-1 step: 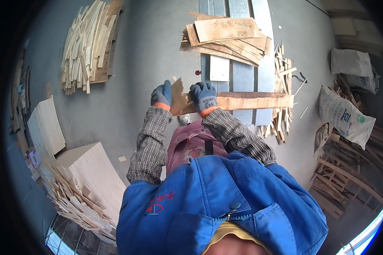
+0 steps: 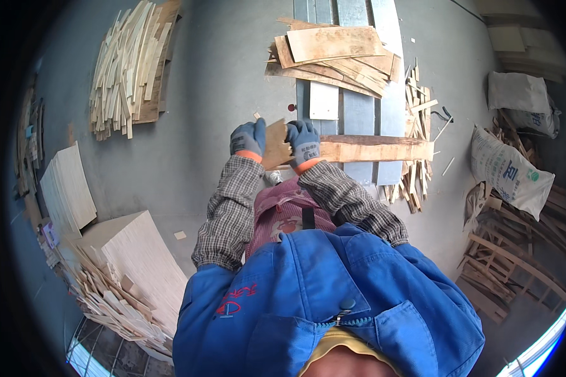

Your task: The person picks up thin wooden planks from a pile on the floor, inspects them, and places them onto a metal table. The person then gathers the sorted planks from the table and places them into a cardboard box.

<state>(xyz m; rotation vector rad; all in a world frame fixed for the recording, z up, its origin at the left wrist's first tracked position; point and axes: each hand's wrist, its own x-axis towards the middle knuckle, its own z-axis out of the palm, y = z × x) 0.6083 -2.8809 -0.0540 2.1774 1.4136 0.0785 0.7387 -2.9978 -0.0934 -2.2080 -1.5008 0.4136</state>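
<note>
Above the grey floor (image 2: 201, 125), both gloved hands were clamped on one thin wooden sheet (image 2: 358, 149). The left hand (image 2: 248, 139) gripped its near left end, and the right hand (image 2: 303, 142) held it just beside, fingers curled over the top edge. The sheet stretched away to the right across a grey panel (image 2: 357, 113). Farther up, a stack of similar sheets (image 2: 333, 53) lay on that panel. A heap of wood strips (image 2: 129, 66) sat well apart at upper left, and white sacks (image 2: 509, 169) lay at right.
</note>
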